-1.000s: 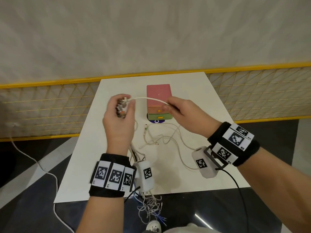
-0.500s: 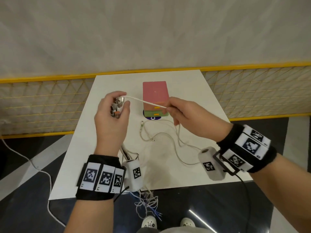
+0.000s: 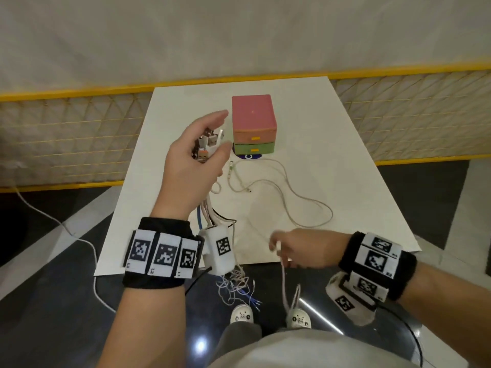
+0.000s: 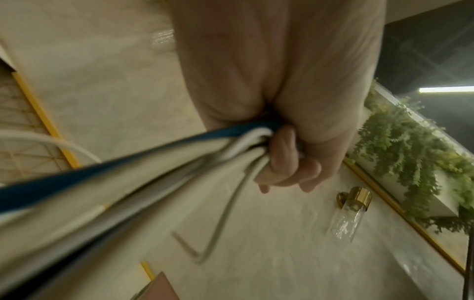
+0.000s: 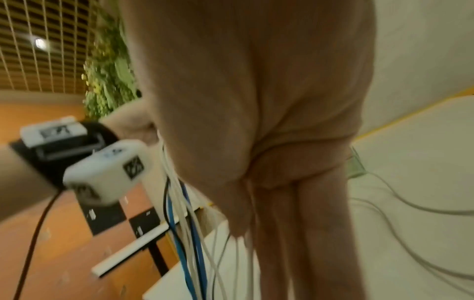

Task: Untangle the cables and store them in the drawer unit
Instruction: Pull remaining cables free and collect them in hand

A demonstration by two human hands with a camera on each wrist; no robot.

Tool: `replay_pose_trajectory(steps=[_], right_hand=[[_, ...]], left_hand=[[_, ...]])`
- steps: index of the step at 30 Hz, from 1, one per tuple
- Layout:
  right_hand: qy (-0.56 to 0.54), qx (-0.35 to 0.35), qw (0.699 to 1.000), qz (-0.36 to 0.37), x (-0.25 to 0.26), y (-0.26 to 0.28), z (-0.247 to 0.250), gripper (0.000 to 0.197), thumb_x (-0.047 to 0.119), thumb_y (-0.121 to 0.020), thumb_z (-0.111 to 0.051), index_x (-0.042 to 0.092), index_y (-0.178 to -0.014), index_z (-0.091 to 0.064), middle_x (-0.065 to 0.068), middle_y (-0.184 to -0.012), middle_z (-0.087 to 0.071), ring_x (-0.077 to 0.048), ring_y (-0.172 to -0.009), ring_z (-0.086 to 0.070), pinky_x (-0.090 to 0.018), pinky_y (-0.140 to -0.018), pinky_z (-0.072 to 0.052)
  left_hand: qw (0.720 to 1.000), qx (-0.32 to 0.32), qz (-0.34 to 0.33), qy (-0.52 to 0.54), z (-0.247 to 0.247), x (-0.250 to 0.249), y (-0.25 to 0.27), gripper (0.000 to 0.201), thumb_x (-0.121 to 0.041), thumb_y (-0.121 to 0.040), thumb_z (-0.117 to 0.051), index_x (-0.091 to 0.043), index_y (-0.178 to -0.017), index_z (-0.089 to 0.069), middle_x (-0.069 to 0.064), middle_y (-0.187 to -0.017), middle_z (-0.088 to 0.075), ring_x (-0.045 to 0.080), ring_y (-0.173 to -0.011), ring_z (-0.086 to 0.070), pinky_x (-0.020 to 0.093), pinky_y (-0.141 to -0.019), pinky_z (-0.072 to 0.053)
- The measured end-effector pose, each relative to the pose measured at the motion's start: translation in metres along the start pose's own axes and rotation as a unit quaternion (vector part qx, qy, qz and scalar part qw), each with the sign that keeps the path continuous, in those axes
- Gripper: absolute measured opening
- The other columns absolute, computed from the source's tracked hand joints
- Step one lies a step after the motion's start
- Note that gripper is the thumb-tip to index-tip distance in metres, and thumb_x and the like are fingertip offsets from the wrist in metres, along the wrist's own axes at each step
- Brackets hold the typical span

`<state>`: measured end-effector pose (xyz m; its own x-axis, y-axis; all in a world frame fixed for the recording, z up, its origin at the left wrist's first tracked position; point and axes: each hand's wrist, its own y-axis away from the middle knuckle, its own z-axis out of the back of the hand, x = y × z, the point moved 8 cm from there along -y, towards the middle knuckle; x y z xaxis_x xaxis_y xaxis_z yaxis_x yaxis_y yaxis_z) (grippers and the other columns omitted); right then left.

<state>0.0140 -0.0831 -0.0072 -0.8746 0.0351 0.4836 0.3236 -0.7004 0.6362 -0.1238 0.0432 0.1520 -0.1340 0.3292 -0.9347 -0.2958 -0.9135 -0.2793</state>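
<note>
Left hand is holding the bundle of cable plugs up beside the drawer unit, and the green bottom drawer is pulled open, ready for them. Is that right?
Not quite. The left hand does hold the bundle of cable plugs beside the drawer unit, but the green bottom drawer is closed, flush under the pink one. The head view shows it.

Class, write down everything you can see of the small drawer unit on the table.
The drawer unit is a small box, plastic by its look, with a pink top and two drawers: an upper salmon one and a lower green one, each with an orange handle. Both look closed. It stands upright on the white table, on a dark round mark. No hand touches it.
</note>
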Motion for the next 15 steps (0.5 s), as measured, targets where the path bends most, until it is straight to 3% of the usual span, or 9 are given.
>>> replay_pose_trajectory(steps=[2,4,6,7,9,10,12,14,15], right_hand=[[0.149,0.037,0.988,-0.023,-0.009,-0.005,-0.011,0.035,0.038,-0.099,-0.041,0.015,-0.12,-0.056,-0.007,-0.116,-0.064,-0.024,-0.101,-0.061,-0.035,-0.086,-0.048],[0.15,-0.051,0.987,-0.012,-0.003,-0.006,0.013,0.037,0.044,-0.096,-0.044,0.015,-0.111,-0.063,-0.005,-0.109,-0.066,-0.021,-0.094,-0.061,-0.036,-0.086,-0.049],[0.032,-0.184,0.982,0.03,0.009,-0.005,0.052,0.038,0.044,-0.092,-0.054,0.018,-0.119,-0.057,0.0,-0.111,-0.065,-0.014,-0.094,-0.061,-0.035,-0.088,-0.051],[-0.047,-0.219,0.973,0.063,0.019,-0.005,0.067,0.047,0.042,-0.088,-0.062,0.02,-0.128,-0.051,0.002,-0.117,-0.062,-0.011,-0.102,-0.06,-0.032,-0.092,-0.05],[-0.188,-0.215,0.945,0.161,0.047,-0.007,0.088,0.069,0.033,-0.082,-0.072,0.018,-0.14,-0.038,0.002,-0.132,-0.054,-0.006,-0.121,-0.052,-0.025,-0.103,-0.044],[-0.231,-0.199,0.931,0.199,0.06,-0.01,0.093,0.07,0.028,-0.082,-0.074,0.016,-0.139,-0.036,0.001,-0.134,-0.053,-0.008,-0.123,-0.052,-0.025,-0.105,-0.042],[-0.275,-0.185,0.91,0.248,0.078,-0.016,0.093,0.042,0.016,-0.088,-0.065,0.011,-0.124,-0.042,-0.006,-0.113,-0.062,-0.01,-0.105,-0.062,-0.027,-0.094,-0.05],[-0.267,-0.179,0.911,0.257,0.084,-0.027,0.078,0.015,0.013,-0.098,-0.047,0.013,-0.112,-0.04,0.004,-0.094,-0.06,-0.001,-0.088,-0.064,-0.023,-0.083,-0.052],[-0.256,-0.169,0.917,0.254,0.082,-0.037,0.065,0.011,0.015,-0.101,-0.041,0.011,-0.111,-0.039,0.007,-0.091,-0.058,-0.004,-0.088,-0.064,-0.029,-0.084,-0.053]], left_hand=[[1.0,0.006,-0.002,0.026,-0.003,-0.003,0.003,0.037,-0.007,-0.093,-0.062,-0.025,-0.124,-0.063,-0.001,-0.116,-0.065,0.017,-0.057,-0.044,0.021,-0.048,-0.04],[0.998,0.023,0.008,0.055,-0.008,-0.002,0.004,0.033,-0.007,-0.093,-0.061,-0.025,-0.121,-0.064,0.007,-0.11,-0.066,0.021,-0.056,-0.039,0.023,-0.047,-0.036],[0.996,0.041,0.017,0.072,-0.016,0.0,0.005,0.028,-0.007,-0.094,-0.062,-0.023,-0.117,-0.065,0.003,-0.099,-0.064,0.018,-0.055,-0.038,0.023,-0.047,-0.035],[0.996,0.05,0.015,0.068,-0.021,0.0,0.005,0.024,-0.008,-0.094,-0.062,-0.021,-0.114,-0.065,-0.003,-0.094,-0.062,0.014,-0.055,-0.041,0.022,-0.048,-0.036],[0.997,0.068,-0.001,0.043,-0.034,0.0,0.006,0.017,-0.01,-0.093,-0.063,-0.019,-0.107,-0.064,-0.01,-0.089,-0.059,0.006,-0.062,-0.049,0.02,-0.058,-0.04],[0.997,0.073,-0.01,0.027,-0.04,0.0,0.006,0.015,-0.01,-0.092,-0.063,-0.019,-0.105,-0.063,-0.012,-0.09,-0.06,0.004,-0.068,-0.053,0.021,-0.065,-0.042],[0.997,0.065,-0.022,0.02,-0.045,0.0,0.005,0.013,-0.01,-0.093,-0.063,-0.018,-0.103,-0.061,-0.012,-0.09,-0.061,0.003,-0.07,-0.054,0.024,-0.068,-0.042],[0.998,0.027,-0.017,0.062,-0.036,0.002,0.0,0.01,-0.01,-0.094,-0.062,-0.017,-0.101,-0.059,-0.009,-0.083,-0.056,0.008,-0.059,-0.046,0.024,-0.058,-0.038],[0.996,0.001,-0.01,0.089,-0.028,0.004,-0.002,0.009,-0.01,-0.095,-0.061,-0.016,-0.1,-0.058,-0.007,-0.08,-0.053,0.011,-0.053,-0.041,0.024,-0.052,-0.036]])
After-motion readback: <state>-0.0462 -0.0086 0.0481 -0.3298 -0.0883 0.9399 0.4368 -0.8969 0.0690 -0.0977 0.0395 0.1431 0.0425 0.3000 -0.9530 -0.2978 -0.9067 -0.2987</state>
